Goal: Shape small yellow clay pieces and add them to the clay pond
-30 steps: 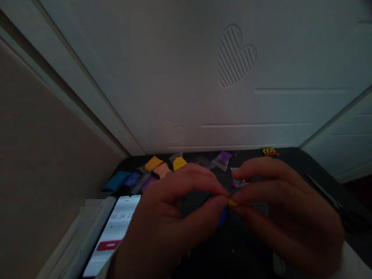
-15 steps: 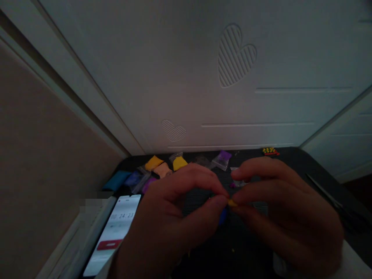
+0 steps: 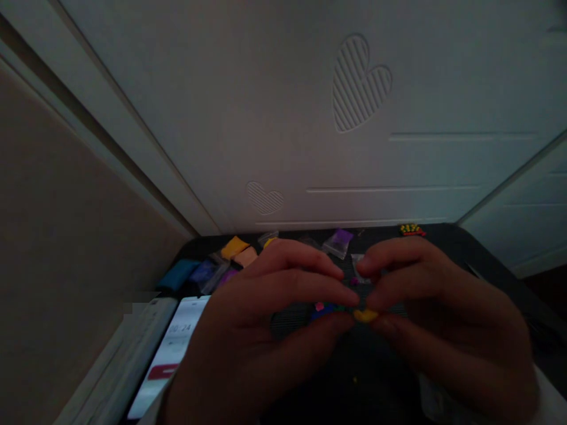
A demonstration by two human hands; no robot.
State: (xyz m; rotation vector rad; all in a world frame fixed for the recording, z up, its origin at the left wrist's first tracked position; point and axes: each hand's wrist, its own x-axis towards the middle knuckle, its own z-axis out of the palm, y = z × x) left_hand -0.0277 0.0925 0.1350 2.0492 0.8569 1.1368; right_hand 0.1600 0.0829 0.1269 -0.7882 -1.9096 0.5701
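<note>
A small curved piece of yellow modelling clay (image 3: 365, 316) is held up between the fingertips of both hands. My right hand (image 3: 456, 324) pinches its right end between thumb and index finger, the other fingers curled above. At its left end, my left hand (image 3: 270, 330) holds it with the thumb below and the index finger above. Partly hidden behind my left fingertips lies a blue piece (image 3: 321, 311) with pink and green bits on it. A tiny yellow crumb (image 3: 355, 379) rests on the dark table below.
Clay packets lie along the back: orange (image 3: 234, 247), peach (image 3: 245, 257), teal (image 3: 178, 275) and purple (image 3: 341, 238). A lit phone timer (image 3: 170, 345) is at left. A yellow-and-red piece (image 3: 411, 229) sits back right; dark scissors (image 3: 538, 330) are partly hidden at right. A white door (image 3: 283, 118) stands behind.
My hands have shifted slightly to the right and their fingertips have spread a little apart. More of the yellow clay now shows, and the blue piece's pink and green bits have come into view.
</note>
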